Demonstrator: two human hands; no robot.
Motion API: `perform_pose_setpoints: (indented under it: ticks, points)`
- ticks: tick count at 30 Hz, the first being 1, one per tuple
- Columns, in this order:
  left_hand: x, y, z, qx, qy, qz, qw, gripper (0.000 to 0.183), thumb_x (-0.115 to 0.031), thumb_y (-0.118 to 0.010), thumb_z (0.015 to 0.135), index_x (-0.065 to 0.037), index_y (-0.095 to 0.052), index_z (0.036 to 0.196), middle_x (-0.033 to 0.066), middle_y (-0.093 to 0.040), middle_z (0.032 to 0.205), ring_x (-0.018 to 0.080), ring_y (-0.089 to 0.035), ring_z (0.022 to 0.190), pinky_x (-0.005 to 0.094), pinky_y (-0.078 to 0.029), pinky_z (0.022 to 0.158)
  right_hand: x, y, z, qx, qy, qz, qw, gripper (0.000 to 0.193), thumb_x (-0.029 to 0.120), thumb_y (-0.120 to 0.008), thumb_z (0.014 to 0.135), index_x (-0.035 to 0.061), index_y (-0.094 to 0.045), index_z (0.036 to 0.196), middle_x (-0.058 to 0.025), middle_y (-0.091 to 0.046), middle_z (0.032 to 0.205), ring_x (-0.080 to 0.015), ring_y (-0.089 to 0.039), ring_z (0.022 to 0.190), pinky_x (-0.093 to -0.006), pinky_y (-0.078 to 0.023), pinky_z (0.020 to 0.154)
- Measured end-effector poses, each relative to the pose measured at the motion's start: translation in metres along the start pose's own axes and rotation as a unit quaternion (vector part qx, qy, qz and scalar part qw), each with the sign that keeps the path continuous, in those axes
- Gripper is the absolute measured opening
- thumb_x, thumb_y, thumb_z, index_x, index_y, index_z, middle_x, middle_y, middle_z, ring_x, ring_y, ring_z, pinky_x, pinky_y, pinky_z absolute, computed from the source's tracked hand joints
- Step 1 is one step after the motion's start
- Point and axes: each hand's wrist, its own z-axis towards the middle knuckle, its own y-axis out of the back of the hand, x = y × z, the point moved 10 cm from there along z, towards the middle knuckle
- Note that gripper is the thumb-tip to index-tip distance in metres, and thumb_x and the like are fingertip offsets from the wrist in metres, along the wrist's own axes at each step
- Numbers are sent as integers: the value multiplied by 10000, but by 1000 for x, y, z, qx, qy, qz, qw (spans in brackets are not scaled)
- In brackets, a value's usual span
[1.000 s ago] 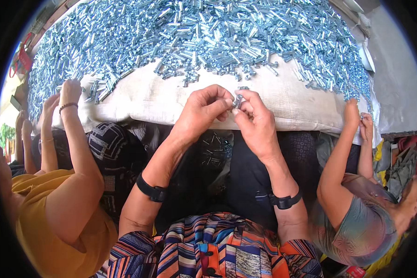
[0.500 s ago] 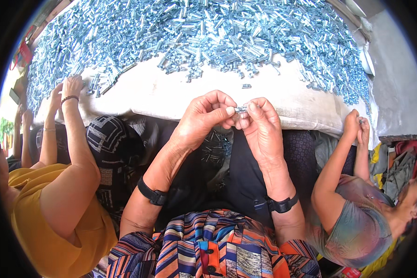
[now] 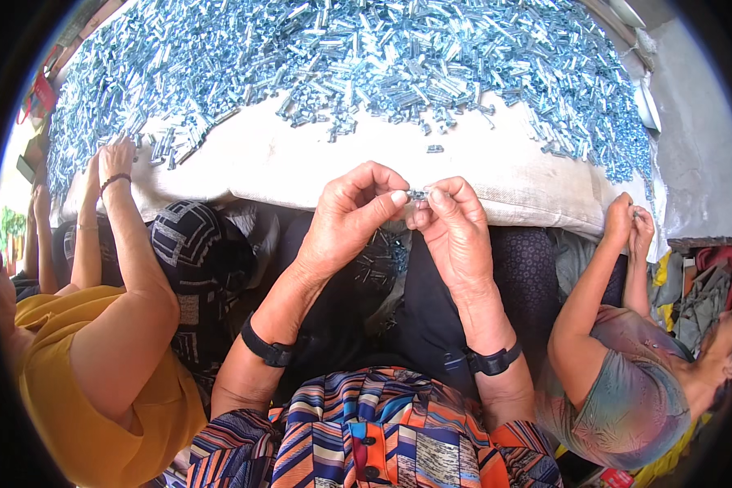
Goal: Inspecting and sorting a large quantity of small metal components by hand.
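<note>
Over my lap, just in front of the table's near edge, my left hand (image 3: 352,213) and my right hand (image 3: 457,228) meet at a small silvery metal fitting (image 3: 417,195). Thumb and fingertips of each hand pinch one end of it, and its exact shape is partly covered. Beyond my hands, a single loose metal piece (image 3: 434,149) lies on the pale cloth (image 3: 301,167). A large heap of shiny short tubular metal pieces (image 3: 366,65) spreads across the far part of the cloth.
To my left, a person in a yellow top (image 3: 106,390) reaches to the heap's edge. On my right, another person in a multicoloured top (image 3: 626,382) holds both hands near the table edge. Dark metal pieces (image 3: 378,260) show below, between my knees. Piled clothing (image 3: 703,301) lies far right.
Both my hands have shifted slightly left, still pinching the fitting. The left-hand person's hands have moved a little left and toward the near side.
</note>
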Motion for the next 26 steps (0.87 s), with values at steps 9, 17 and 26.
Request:
perform_pose_setpoints:
  ticks: [9, 17, 26]
  points:
    - [-7, -3, -3, 18, -13, 52, 998, 77, -41, -596, 885, 9, -593, 943, 34, -620, 828, 84, -570, 749, 225, -476, 703, -17, -1, -3, 12, -25, 73, 997, 64, 124, -557, 924, 60, -553, 914, -47, -605, 791, -114, -577, 695, -284, -506, 684]
    - [-5, -9, -3, 80, 21, -116, 990, 89, -52, -615, 872, 17, -611, 928, 55, -632, 819, 99, -586, 715, 246, -498, 681, -25, -5, -7, 43, -40, 136, 989, 92, 158, -548, 934, 71, -562, 909, -38, -596, 771, -117, -582, 694, -290, -519, 672]
    - [-5, -6, -7, 67, 19, 110, 991, 82, -65, -604, 886, 6, -614, 927, 23, -613, 815, 79, -560, 763, 219, -469, 707, -14, 3, -12, 19, -11, 15, 1000, 58, 109, -570, 916, 55, -556, 929, -55, -611, 795, -123, -605, 707, -317, -545, 695]
